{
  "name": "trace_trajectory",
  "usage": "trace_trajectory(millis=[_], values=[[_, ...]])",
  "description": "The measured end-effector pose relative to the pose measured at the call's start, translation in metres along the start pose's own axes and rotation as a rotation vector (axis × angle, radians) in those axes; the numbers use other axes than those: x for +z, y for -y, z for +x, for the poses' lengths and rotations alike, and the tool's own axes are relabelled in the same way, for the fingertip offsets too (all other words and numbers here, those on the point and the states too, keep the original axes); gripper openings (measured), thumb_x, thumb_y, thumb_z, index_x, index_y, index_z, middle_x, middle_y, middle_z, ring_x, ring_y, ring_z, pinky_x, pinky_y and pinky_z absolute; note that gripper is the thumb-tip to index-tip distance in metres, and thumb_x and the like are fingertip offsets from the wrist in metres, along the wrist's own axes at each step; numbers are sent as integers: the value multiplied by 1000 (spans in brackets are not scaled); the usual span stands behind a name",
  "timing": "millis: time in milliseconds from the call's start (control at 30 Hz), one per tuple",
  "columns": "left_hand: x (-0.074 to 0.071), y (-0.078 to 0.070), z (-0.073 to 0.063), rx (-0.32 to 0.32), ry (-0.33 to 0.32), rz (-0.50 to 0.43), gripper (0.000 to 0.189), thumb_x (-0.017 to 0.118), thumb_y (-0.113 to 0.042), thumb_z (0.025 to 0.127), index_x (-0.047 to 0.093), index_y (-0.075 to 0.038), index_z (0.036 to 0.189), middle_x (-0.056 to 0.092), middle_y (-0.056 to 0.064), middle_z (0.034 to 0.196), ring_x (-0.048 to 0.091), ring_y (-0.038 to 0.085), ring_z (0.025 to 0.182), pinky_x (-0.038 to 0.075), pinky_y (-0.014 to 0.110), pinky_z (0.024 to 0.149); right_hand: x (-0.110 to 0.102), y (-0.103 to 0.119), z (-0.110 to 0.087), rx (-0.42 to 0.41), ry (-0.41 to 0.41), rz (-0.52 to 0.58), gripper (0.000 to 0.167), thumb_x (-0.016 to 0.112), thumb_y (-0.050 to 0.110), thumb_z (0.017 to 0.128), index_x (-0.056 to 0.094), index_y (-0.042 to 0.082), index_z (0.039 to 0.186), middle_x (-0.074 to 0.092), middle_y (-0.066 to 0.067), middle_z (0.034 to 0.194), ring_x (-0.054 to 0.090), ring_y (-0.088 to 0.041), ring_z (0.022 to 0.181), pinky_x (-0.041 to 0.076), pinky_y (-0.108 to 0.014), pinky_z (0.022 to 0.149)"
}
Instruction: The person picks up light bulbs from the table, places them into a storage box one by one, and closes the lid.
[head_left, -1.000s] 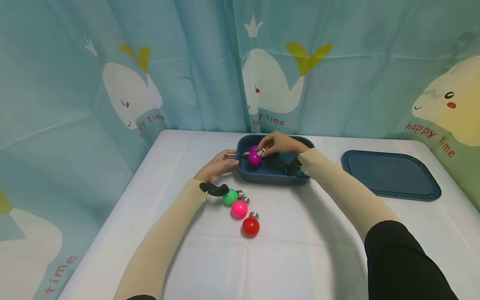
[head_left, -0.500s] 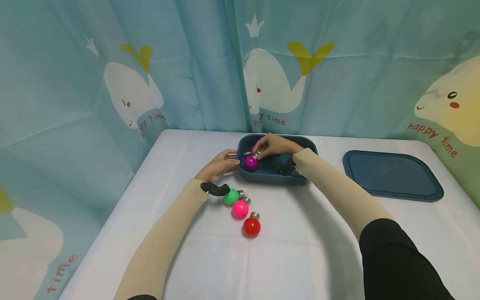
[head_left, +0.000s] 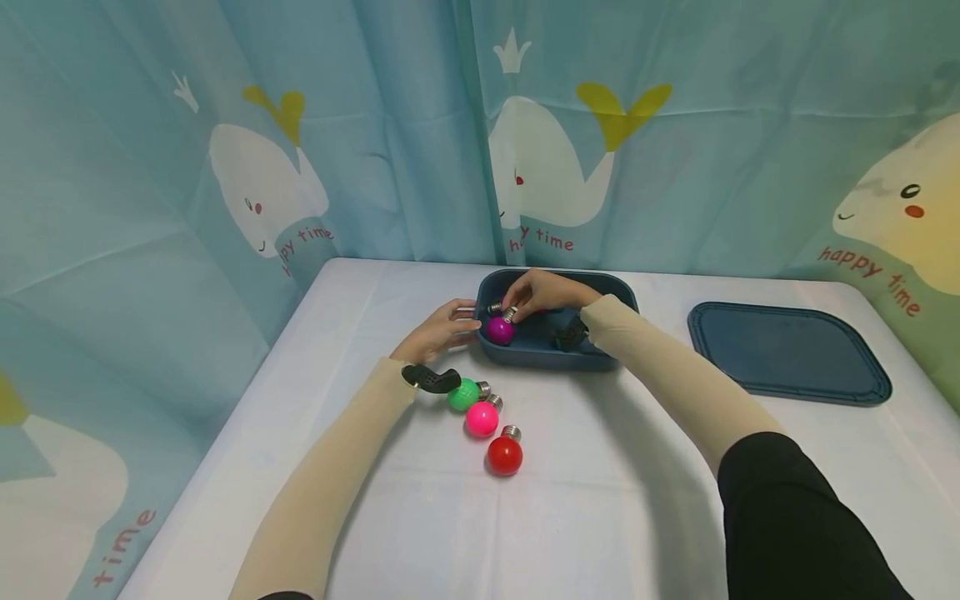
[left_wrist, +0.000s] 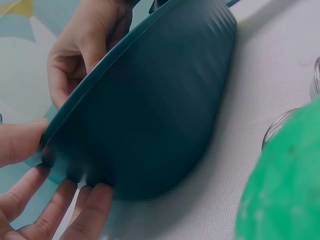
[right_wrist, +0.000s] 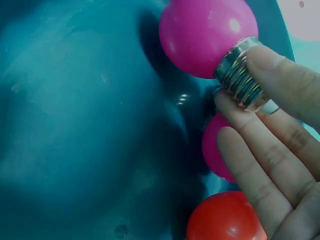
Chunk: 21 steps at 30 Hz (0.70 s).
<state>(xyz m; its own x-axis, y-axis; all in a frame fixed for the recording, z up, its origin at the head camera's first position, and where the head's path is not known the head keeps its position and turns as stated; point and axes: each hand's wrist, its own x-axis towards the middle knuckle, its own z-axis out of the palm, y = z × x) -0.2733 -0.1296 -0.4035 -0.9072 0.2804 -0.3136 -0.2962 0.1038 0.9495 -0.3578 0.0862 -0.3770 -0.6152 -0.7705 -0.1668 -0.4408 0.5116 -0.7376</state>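
Observation:
My right hand (head_left: 551, 292) reaches into the dark blue tub (head_left: 551, 358), thumb and fingers pinching the metal screw base of a purple light bulb (head_left: 500, 331). That bulb looks magenta in the right wrist view, over the tub's floor. Below it there lie another magenta bulb (right_wrist: 216, 147), partly behind my fingers, and a red bulb (right_wrist: 225, 217). My left hand (head_left: 442, 329) touches the tub's left end. In the left wrist view its thumb (left_wrist: 22, 142) meets the rim, and several fingertips press the outer wall.
On the white table (head_left: 600, 500), in front of the tub, lie a green bulb (head_left: 462, 395), a pink bulb (head_left: 482, 419) and a red bulb (head_left: 505, 456). A flat dark blue tray (head_left: 787, 350) lies at the right. A whale-print curtain (head_left: 420, 167) hangs behind.
My right hand has shifted left and slightly down inside the tub with the purple bulb, which now sits nearer the left end. My left hand stays on the tub.

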Motion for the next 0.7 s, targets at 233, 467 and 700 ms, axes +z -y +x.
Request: trace_trajectory(millis=[233,467,700], values=[[0,1,0,-2,-2,-3,55,52,-3,93,29,-2,143,36,20,146,40,33,132,35,45,112,1,6,-1,-17,30,-20,21,71,1,79,69,-4,100,70,-16,104,64,-11,86,57,-26,79],[-1,1,0,-2,1,1,55,53,-3,93,29,-2,143,36,19,145,40,33,132,35,45,112,1,3,1,-18,90,-22,20,71,1,80,69,-4,99,70,-16,104,66,-14,91,57,-28,83],[-1,1,1,2,5,6,55,52,-2,93,29,-2,143,36,20,145,40,34,132,35,45,112,2,2,1,-16,125,-39,20,72,-1,79,69,-5,98,70,-18,101,67,-17,91,57,-30,84]])
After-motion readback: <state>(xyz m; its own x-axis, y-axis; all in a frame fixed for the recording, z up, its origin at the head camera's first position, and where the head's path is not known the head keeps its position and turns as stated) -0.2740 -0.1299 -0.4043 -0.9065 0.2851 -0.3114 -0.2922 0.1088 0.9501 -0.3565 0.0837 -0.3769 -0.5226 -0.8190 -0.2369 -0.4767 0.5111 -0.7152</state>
